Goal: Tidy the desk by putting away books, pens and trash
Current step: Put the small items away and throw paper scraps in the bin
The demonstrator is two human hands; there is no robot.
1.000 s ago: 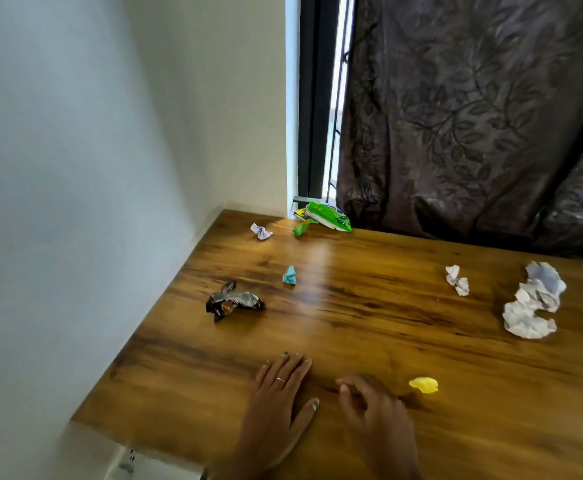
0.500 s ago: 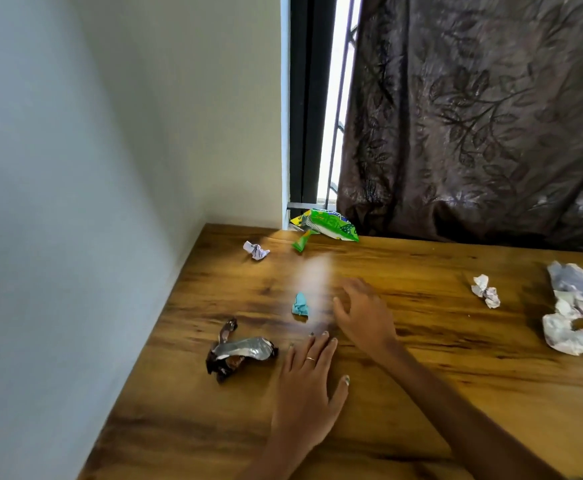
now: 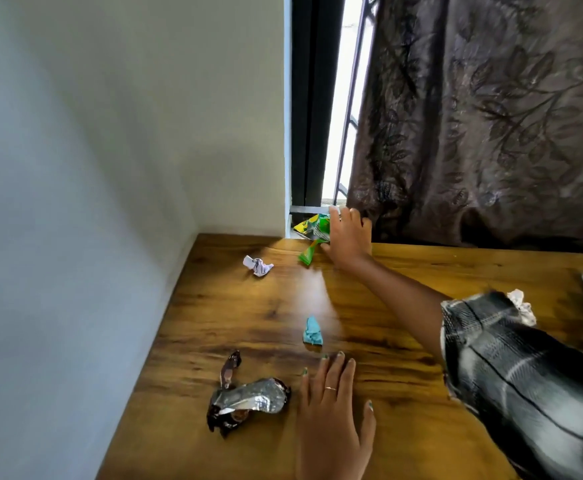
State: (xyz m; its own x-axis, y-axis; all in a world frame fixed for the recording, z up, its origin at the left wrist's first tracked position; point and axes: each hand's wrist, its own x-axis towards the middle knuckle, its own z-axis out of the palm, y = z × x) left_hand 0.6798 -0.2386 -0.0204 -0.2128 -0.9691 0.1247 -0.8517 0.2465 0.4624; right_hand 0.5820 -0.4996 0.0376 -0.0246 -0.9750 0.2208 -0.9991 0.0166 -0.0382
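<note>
Trash lies scattered on the wooden desk. My right hand reaches to the far edge and lies on a green snack wrapper by the window, thumb under it and fingers over it; the palm side is hidden. A green scrap lies just below the wrapper. My left hand rests flat on the desk with fingers spread and holds nothing. To its left is a crumpled silver and brown foil wrapper. A blue paper scrap sits just beyond my left fingertips. A small white paper ball lies far left.
White walls close the desk's left side and back corner. A dark patterned curtain hangs along the back edge beside a window gap. More crumpled white paper lies at the right, partly behind my plaid sleeve.
My right hand has moved from the middle of the desk to the far edge and now touches the green wrapper. My left hand has stayed flat on the desk. The camera has moved closer.
</note>
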